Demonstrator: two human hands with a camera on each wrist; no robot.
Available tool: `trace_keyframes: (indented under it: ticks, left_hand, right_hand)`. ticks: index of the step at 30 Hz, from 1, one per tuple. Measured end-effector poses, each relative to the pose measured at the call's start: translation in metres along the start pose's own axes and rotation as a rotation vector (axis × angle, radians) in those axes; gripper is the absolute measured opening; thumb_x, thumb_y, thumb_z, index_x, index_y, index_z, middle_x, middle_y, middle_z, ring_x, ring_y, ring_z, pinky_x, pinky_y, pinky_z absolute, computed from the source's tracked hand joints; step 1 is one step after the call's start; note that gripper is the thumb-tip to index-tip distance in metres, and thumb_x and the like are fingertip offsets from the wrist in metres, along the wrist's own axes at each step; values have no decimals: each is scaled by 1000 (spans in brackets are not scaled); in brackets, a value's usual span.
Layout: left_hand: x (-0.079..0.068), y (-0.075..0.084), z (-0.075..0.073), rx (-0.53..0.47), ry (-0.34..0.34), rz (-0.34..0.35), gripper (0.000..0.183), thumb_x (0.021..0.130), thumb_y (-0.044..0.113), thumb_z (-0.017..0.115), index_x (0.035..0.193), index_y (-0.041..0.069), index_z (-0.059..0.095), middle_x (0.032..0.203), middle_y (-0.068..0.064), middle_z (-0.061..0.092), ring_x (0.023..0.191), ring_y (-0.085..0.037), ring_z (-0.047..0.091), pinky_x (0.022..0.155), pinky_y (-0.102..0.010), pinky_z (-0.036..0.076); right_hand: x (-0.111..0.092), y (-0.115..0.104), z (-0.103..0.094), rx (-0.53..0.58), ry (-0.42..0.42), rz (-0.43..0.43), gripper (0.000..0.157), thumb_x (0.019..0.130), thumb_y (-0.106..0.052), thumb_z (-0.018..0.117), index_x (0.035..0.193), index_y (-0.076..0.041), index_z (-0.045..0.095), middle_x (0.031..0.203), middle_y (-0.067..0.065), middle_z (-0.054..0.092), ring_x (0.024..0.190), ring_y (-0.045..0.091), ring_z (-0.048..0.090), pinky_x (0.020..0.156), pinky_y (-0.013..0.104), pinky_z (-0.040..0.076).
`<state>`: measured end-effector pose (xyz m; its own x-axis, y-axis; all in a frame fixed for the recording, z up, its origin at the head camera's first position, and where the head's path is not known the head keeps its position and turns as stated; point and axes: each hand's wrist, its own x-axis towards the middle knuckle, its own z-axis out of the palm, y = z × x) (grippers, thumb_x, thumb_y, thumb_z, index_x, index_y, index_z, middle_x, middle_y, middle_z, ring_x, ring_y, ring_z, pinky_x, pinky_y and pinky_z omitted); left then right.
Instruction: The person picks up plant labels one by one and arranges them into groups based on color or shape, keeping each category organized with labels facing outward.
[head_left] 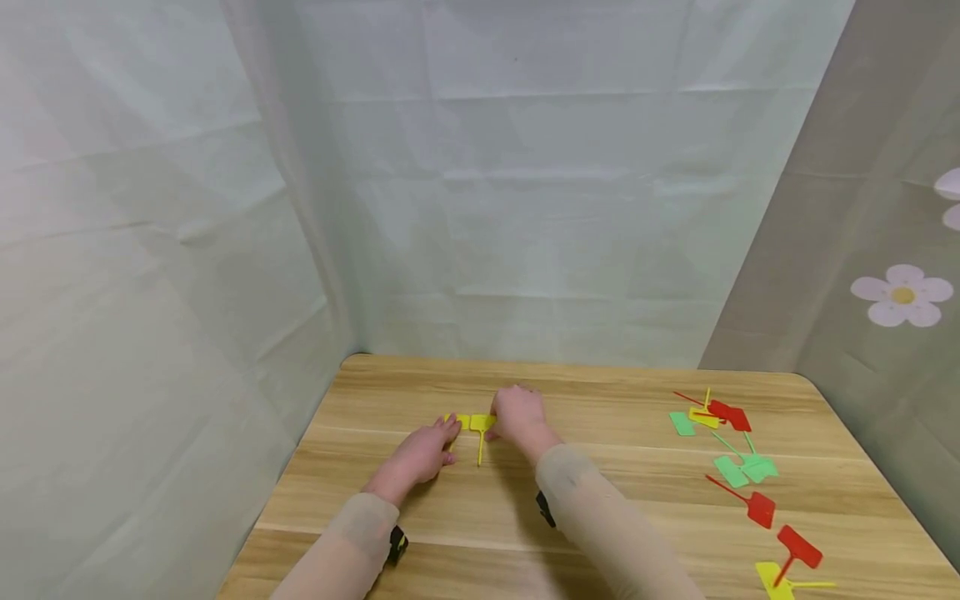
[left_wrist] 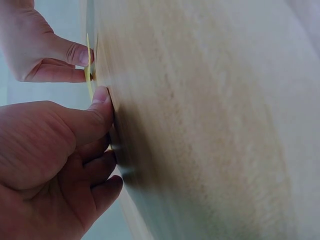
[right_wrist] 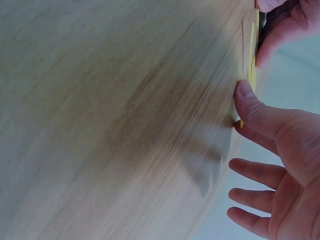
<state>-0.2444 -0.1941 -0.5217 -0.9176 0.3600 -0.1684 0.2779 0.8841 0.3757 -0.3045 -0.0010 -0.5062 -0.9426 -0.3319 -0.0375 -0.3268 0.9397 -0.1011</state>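
Two yellow flat tags with thin tails, like cable tie tags, lie side by side on the wooden table. My left hand [head_left: 420,452] rests on the left yellow tag [head_left: 465,422], its fingertips covering part of it and its thumb on the table. At the right yellow tag [head_left: 482,422], my right hand [head_left: 519,417] pinches the right edge between thumb and forefinger. That tag's tail points toward me. In the right wrist view, the other fingers of the right hand [right_wrist: 295,165] are spread apart. From the left wrist view, the left hand [left_wrist: 55,155] hides most of its tag.
On the right of the wooden table [head_left: 600,483] lie several loose tags: a red tag [head_left: 761,509], green tags [head_left: 731,472] that overlap, and a yellow tag [head_left: 772,578] under a red one [head_left: 799,547]. A pale curtain [head_left: 555,233] hangs behind the table.
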Motion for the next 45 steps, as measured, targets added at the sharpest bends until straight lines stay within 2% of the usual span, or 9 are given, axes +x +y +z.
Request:
trace_keyframes:
  ticks: [15,23,29,45]
  left_hand:
    - [-2,0,1,-14,10,-1,59,95,17,67,149,5,46,159,-13,32,144,-36,32,114,-53,31]
    - [-1,0,1,-10,12,0,59,94,16,67,148,5,46,159,-13,32,144,-36,32,114,-53,32]
    - [-1,0,1,1,18,9,58,94,17,68,147,4,48,158,-14,35,143,-37,33,113,-53,33]
    - [-1,-1,0,-8,3,5,59,95,18,66,149,3,45,158,-14,33,145,-36,31,114,-52,30]
  right_hand:
    - [0,-4,0,-49,7,26,41,64,-52,90,94,-27,81,98,-7,74,96,21,65,87,46,51]
    - [-1,0,3,3,15,-1,37,65,-50,90,94,-29,82,99,-8,75,96,21,65,87,46,52]
    - [-2,4,5,50,19,-1,41,66,-50,89,100,-29,81,102,-10,75,102,21,65,91,48,50]
    - [-3,4,5,60,5,8,44,66,-51,87,104,-29,80,105,-10,75,105,22,64,94,49,49]
